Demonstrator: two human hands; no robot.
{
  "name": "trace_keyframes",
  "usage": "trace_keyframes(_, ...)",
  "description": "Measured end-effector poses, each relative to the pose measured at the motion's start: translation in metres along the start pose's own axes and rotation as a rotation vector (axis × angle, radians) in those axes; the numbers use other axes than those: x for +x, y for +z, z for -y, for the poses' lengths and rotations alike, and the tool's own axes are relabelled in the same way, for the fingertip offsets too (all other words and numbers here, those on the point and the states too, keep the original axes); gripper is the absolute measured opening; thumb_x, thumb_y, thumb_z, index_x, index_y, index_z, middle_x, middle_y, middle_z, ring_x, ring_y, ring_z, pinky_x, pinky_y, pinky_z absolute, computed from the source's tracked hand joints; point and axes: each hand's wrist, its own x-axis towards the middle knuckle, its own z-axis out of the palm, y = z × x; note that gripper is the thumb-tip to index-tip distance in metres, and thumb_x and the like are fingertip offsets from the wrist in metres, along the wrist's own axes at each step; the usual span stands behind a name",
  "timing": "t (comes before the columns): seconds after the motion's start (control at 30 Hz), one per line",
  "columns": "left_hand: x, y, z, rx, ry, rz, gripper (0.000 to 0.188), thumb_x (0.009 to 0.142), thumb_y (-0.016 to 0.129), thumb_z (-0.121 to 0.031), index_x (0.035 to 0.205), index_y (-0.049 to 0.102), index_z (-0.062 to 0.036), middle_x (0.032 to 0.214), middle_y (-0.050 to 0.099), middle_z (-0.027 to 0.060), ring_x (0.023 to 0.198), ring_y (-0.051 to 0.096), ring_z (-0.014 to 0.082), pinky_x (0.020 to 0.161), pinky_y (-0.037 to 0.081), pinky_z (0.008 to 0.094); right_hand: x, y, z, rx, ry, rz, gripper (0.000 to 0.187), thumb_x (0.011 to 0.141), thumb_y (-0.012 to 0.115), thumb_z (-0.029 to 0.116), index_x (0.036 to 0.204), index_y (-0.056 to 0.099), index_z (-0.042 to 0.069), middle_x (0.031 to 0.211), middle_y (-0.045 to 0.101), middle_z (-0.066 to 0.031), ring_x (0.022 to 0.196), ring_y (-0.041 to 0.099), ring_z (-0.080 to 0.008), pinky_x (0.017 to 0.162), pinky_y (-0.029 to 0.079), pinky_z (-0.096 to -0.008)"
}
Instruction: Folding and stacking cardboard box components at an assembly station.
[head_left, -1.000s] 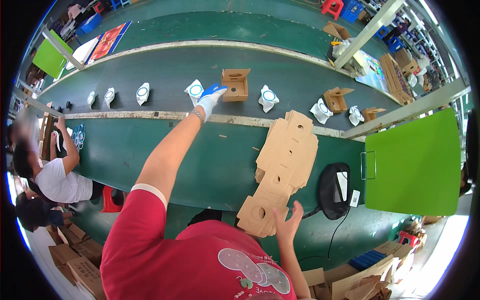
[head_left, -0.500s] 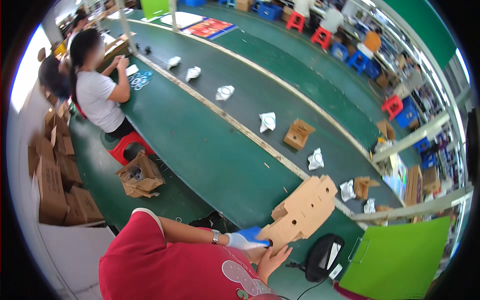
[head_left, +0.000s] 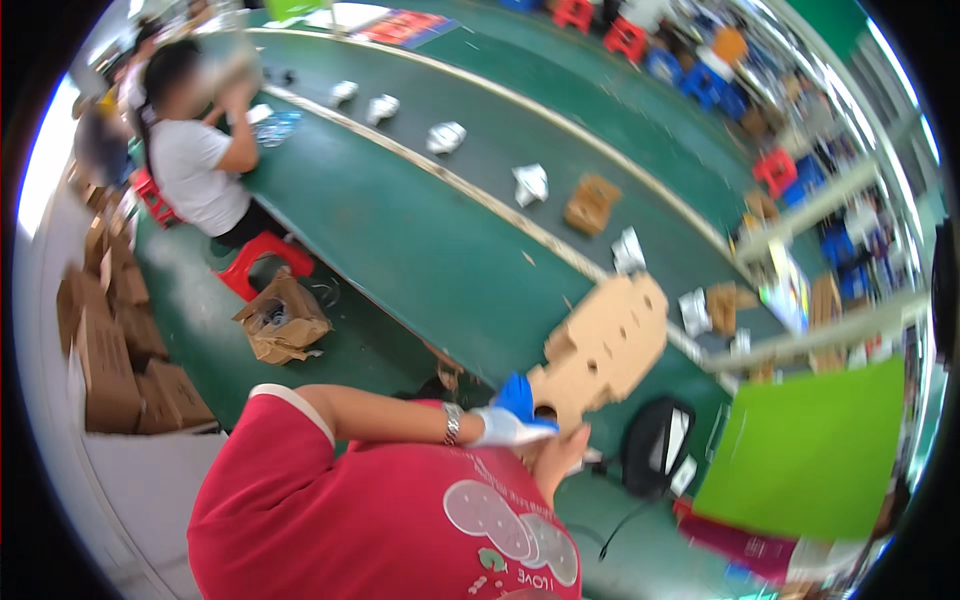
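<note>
A flat, die-cut cardboard box blank (head_left: 622, 335) with round holes and tabbed edges lies slanting across the green table in front of me, its near end against my body. My left hand (head_left: 512, 415), in a white glove with blue fingers, is closed on that near end beside a larger hole. On the right edge of the same end, my bare right hand (head_left: 562, 455) is closed, its fingers bent and partly blurred. Whether the blank is one sheet or several stacked cannot be made out. Just right of my right hand lies a black pouch (head_left: 655, 445) with a white label.
Beyond the table runs a dark conveyor belt (head_left: 475, 165) carrying white wrapped items (head_left: 531, 184) and small open cardboard boxes (head_left: 592, 204). A bright green panel (head_left: 805, 450) stands at the right. A person (head_left: 200, 160) sits at the left, near an open carton (head_left: 283, 318) on the floor.
My view has shifted. My right hand has gone from fingers stretched flat on the cardboard to bent round its edge. My left thumb now sticks up more.
</note>
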Motion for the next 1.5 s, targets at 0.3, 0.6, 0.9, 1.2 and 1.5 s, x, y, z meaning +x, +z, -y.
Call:
trace_keyframes(0.3, 0.018, 0.015, 0.056, 0.058, -0.098, 0.299, 0.080, 0.096, 0.058, -0.044, 0.149, 0.021, 0.0045, 0.150, 0.033, 0.0257, 0.138, 0.032, 0.0362, 0.117, 0.020, 0.0427, -0.002, 0.000, 0.051, 0.117, 0.062, -0.077, 0.057, 0.093, 0.064, 0.013, 0.139, 0.041, -0.011, 0.153, 0.025, -0.0314, 0.143, 0.027, -0.0428, 0.115, 0.027, -0.0448)
trace_keyframes(0.6, 0.011, -0.026, -0.011, 0.018, -0.151, 0.078, 0.085, 0.077, 0.080, -0.042, 0.125, 0.037, 0.0129, 0.122, 0.047, 0.0273, 0.110, 0.054, 0.0351, 0.092, 0.047, 0.0409, -0.003, 0.006, 0.071, 0.095, 0.126, -0.159, 0.054, 0.091, 0.066, 0.010, 0.136, 0.042, -0.009, 0.146, 0.033, -0.0277, 0.135, 0.035, -0.0420, 0.112, 0.031, -0.0457)
trace_keyframes(0.9, 0.043, -0.073, -0.049, -0.385, -0.328, 0.241, 0.049, 0.089, 0.073, -0.033, 0.122, 0.056, -0.0003, 0.116, 0.065, 0.0130, 0.107, 0.062, 0.0211, 0.090, 0.049, 0.0326, 0.017, 0.024, 0.082, 0.411, 0.321, -0.211, 0.043, 0.092, 0.071, 0.021, 0.119, 0.048, -0.003, 0.115, 0.056, -0.0211, 0.106, 0.058, -0.0303, 0.092, 0.047, -0.0383)
trace_keyframes(1.2, 0.066, -0.079, -0.048, -0.447, -0.354, 0.330, 0.060, 0.094, 0.059, -0.051, 0.128, 0.056, -0.0016, 0.118, 0.064, 0.0133, 0.107, 0.061, 0.0233, 0.091, 0.046, 0.0323, 0.059, 0.027, 0.082, 0.559, 0.402, -0.114, 0.038, 0.096, 0.065, 0.033, 0.100, 0.055, -0.003, 0.088, 0.064, -0.0082, 0.068, 0.061, -0.0126, 0.062, 0.050, -0.0271)
trace_keyframes(1.5, 0.112, -0.119, -0.009, -1.007, -0.384, 0.663, 0.077, 0.095, 0.041, -0.069, 0.139, 0.045, -0.0072, 0.127, 0.059, 0.0129, 0.110, 0.061, 0.0213, 0.094, 0.050, 0.0399, 0.094, -0.038, 0.131, 1.393, 0.568, 0.393, 0.032, 0.106, 0.042, 0.040, 0.097, 0.051, 0.010, 0.059, 0.028, 0.0057, 0.051, 0.029, -0.0068, 0.046, 0.026, -0.0230)
